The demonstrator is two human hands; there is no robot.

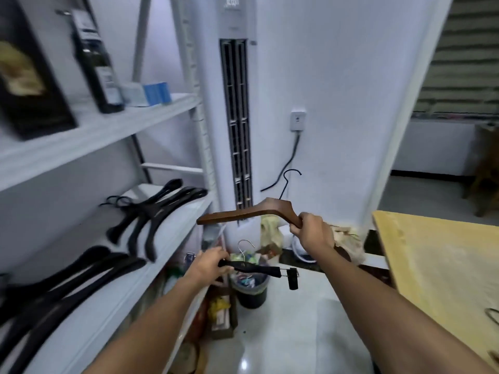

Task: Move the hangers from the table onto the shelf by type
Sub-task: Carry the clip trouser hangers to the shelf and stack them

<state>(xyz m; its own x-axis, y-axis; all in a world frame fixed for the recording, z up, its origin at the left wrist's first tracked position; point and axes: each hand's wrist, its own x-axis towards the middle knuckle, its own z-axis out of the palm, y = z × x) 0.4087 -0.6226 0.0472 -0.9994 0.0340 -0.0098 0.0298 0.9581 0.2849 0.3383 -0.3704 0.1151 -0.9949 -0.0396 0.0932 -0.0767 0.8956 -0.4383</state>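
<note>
Wood hanger [243, 213] gripped by right hand [313, 232], black clip hanger [259, 269] gripped by left hand [209, 263]

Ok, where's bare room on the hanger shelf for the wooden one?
Bare strip along the shelf front edge, right of the far black hangers; a patch left of them, behind the near black hangers. Between the piles is tight.

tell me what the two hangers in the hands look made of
The brown hanger in the right hand looks like wood: warm brown stain, smooth satin sheen, with a thin dark wire hook. The black clip hanger in the left hand is matte black, plastic or painted wood, unclear; its silver hook looks like metal.
</note>
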